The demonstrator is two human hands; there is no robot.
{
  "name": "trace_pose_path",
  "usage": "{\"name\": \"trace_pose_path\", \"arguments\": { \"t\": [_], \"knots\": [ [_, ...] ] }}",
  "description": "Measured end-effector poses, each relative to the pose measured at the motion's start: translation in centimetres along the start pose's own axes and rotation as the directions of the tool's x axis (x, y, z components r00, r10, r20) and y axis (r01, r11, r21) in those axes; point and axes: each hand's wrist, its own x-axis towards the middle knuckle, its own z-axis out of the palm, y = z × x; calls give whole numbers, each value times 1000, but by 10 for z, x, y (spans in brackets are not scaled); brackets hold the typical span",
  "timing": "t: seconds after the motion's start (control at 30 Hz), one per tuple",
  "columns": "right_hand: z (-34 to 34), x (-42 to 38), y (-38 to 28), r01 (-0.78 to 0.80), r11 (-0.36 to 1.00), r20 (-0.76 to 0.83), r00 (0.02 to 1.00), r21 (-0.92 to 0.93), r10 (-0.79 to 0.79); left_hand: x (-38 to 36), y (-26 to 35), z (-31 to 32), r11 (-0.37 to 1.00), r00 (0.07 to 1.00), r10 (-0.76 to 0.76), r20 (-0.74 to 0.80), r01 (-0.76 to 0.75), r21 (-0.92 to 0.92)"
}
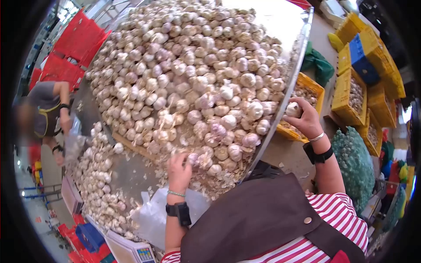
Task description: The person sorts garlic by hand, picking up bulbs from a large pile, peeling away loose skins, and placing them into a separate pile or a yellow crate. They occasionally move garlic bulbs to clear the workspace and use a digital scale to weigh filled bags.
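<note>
A big heap of garlic bulbs [193, 79] covers a metal table [287, 26]. My left hand [179, 171] rests on the near edge of the heap, its fingers around a garlic bulb [193, 158]. Beyond the table's right edge, my right hand [302, 117] grips another garlic bulb [292, 109] above a yellow crate [318, 90]. Both wrists carry a black band and a thin bracelet.
Another person [50, 111] works at the table's far left with a clear plastic bag [72, 144]. Yellow crates [351, 94] of garlic and a blue crate [362, 59] stand on the right. A green net sack [355, 162] lies near my right arm. Red crates [72, 44] are stacked behind. A scale [131, 250] sits near me.
</note>
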Motion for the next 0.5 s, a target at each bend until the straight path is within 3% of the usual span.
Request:
{"name": "trace_pose_path", "arguments": {
  "t": [0.03, 0.07, 0.13, 0.2, 0.27, 0.33, 0.37, 0.43, 0.5],
  "knots": [
    [-14, -1, -2, -153, 988, 60, 986, 2, 153, 3, 1, 3, 999, 1000, 26, 11, -25, -19],
    [-19, -3, -2, -167, 986, 38, 985, -13, 167, 5, 6, 3, 1000, 999, -10, 32, 10, 6],
    [-14, -6, -7, -115, 964, 62, 993, 239, 103, 12, 30, -2, 999, 998, -34, 59, 33, 33],
    [-1, -17, -56, -37, 936, 200, 979, 350, -36, 25, 80, -16, 945, 998, 68, -7, -66, -321],
    [19, -23, -77, 38, 871, 300, 931, 489, -209, 28, 120, -26, 629, 928, 125, 352, 200, -751],
    [34, -28, -92, 79, 862, 377, 876, 500, -299, 24, 138, -16, 331, 861, 377, 341, 219, -918],
    [43, -30, -101, 123, 833, 341, 873, 540, -350, 21, 148, -13, 346, 865, 365, 345, 218, -912],
    [55, -31, -109, 304, 803, 282, 824, 512, -491, 15, 164, -12, 116, 935, 292, 203, 176, -978],
    [64, -35, -107, 449, 776, 258, 765, 444, -590, 15, 160, -13, 172, 951, 256, 173, 131, -976]
  ]
}}
